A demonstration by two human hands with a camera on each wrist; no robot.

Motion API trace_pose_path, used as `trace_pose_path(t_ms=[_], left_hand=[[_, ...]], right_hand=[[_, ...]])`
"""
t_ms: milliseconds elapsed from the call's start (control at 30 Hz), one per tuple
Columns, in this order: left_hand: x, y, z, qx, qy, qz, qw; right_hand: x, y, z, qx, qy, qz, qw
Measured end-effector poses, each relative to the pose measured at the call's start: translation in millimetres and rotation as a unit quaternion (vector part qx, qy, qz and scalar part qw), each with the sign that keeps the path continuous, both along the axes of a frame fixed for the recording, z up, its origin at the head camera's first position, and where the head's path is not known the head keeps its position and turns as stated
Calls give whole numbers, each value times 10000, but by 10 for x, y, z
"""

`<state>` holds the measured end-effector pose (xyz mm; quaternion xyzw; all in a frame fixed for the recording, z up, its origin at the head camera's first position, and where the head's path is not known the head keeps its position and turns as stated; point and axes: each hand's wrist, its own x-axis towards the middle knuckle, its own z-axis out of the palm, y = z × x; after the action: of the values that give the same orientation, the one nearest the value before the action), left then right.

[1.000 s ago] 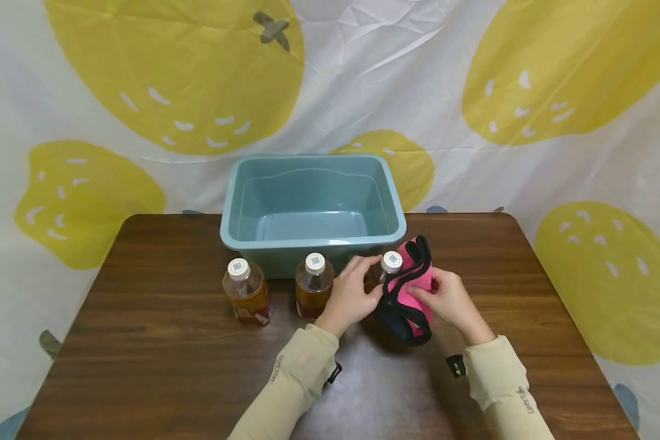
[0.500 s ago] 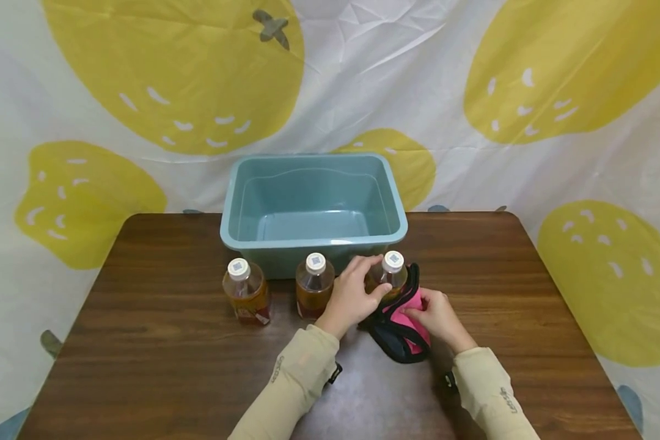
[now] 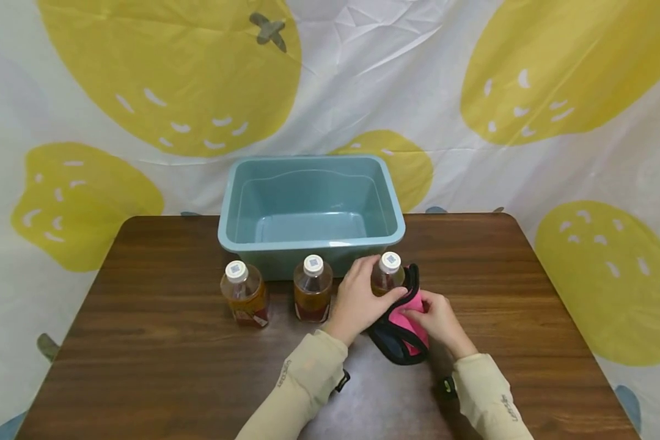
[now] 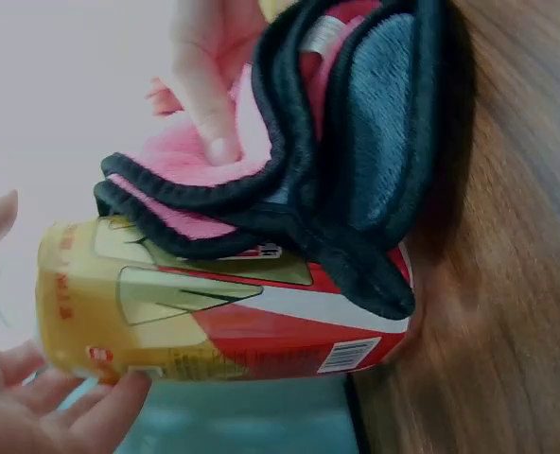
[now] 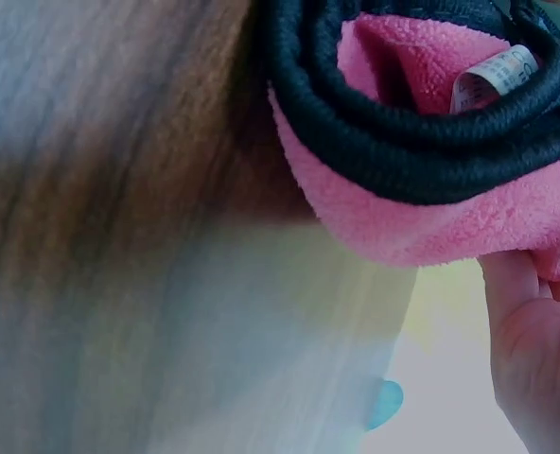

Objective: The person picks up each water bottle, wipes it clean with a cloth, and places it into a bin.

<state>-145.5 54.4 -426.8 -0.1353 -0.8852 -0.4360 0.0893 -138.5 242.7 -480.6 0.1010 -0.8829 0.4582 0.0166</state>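
Observation:
Around the upper part of the rightmost bottle of amber drink [image 3: 388, 278] curve the fingers and thumb of my left hand [image 3: 357, 302]. The bottle stands upright, its white cap uncovered; the left wrist view shows its yellow and red label [image 4: 252, 326]. My right hand [image 3: 440, 321] pinches a folded, fleecy pink cleaning cloth [image 3: 409, 318] with black edging and a dark grey side. That cloth lies against the bottle's right and near side, hiding part of the label. In the right wrist view the cloth's fold [image 5: 422, 222] shows a white tag.
Two similar bottles, the middle bottle [image 3: 313, 290] and the left bottle [image 3: 245, 296], stand upright to the left. Behind them sits a pale blue plastic tub [image 3: 310, 246]. A lemon-print sheet [image 3: 198, 183] hangs behind the brown wooden table [image 3: 159, 342].
My right hand has brought the cloth down and a little left, lower along the bottle. My left hand remains at the bottle, its thumb now farther across the front.

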Motion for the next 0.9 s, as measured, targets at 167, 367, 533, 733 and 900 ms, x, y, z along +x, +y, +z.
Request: trace_pose_path(t_ms=[167,367,533,733,900], left_hand=[[-20,111,-20,-308,368,612,9970],[-41,141,-36,-268,558,795,9949],[-37,109,-27,-311,721,632,9949],[-19,79,-29,-307,945,127,9950],[-4,54,-14,2,737,-148,9972]], right_hand=[[22,28,10,-138,-151,-21,9998],[76,48,29,-378,39,5,9993],[153,69,125,-393,27,-19,9992],[297,28,368,-416,166,-41,9990],[324,100,374,-292,239,-91,9992]])
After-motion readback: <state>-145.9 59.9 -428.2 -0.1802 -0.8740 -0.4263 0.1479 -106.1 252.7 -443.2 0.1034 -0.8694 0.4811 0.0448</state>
